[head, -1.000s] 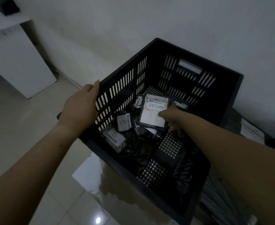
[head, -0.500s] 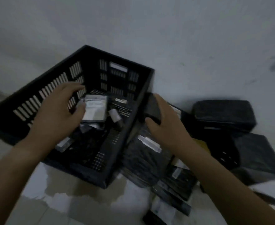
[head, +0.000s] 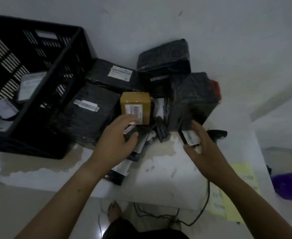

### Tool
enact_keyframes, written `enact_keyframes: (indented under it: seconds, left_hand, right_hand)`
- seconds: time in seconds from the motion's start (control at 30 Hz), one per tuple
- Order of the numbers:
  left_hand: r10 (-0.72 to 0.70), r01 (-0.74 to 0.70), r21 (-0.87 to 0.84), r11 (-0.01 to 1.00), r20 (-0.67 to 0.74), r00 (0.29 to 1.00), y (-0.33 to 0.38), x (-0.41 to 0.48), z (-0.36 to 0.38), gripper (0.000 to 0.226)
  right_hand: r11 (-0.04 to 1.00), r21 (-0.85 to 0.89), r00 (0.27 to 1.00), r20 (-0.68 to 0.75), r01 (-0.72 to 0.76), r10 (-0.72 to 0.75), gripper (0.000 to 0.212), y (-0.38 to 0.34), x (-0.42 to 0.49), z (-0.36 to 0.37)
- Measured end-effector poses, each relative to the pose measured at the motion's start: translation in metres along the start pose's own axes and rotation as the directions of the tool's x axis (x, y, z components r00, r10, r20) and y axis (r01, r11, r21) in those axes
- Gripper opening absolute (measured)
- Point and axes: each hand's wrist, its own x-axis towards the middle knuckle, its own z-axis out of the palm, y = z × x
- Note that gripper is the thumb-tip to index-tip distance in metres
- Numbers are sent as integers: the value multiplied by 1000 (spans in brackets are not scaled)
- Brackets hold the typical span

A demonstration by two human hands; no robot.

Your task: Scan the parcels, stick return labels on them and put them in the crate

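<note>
White wall backed the table, whose worn top lay bare between our hands and out to its near edge, giving the most open room. Beyond our fingers the parcels crowded together against the wall, leaving hardly a gap.

Our left hand reached forward, palm down, fingers curled over a small black packet, thumb pressed on its near side; whether we truly gripped it we could not tell. Just past its fingertips stood the yellow box, barcode label up. Left of that hand lay a flat black parcel, and beyond it another with a white label.

Our right hand was turned on edge, fingers spread, closed loosely around a small parcel whose label faced us. Past it rose a tall black bundle, and farther still a wrapped block near the wall. Just right of this hand lay the scanner, its cable dropping over the near edge.

Far left of our left hand sat the crate, touching the flat parcel, with labelled parcels inside. Yellow notes lay near our right forearm, close to the table's right edge.
</note>
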Motion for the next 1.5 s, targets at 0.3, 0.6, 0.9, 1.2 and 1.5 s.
enact_keyframes:
  seconds: [0.3, 0.6, 0.9, 1.2, 1.5]
  left_hand:
    - [-333, 306, 178, 935, 150, 931, -16, -45, 119, 44]
    - [-199, 185, 441, 878, -15, 980, -37, -30, 117, 32]
    - [-409, 400, 201, 894, 2, 913, -13, -14, 164, 28]
    - [-696, 844, -260, 469, 480, 534, 27, 44, 221, 39]
    - [-639, 874, -281, 396, 599, 482, 15, 63, 247, 22]
  right_hand:
    - [959, 74, 930, 275, -275, 245, 78, 126, -21, -16]
    - [810, 241, 838, 278, -534, 470, 73, 154, 32, 19]
    - [250, 800, 695, 266, -546, 668, 45, 160, 90, 36]
    - [305, 874, 654, 19, -379, 756, 5, 152, 92, 52]
    - [246, 811, 749, 313, -530, 584, 13, 133, 40, 28]
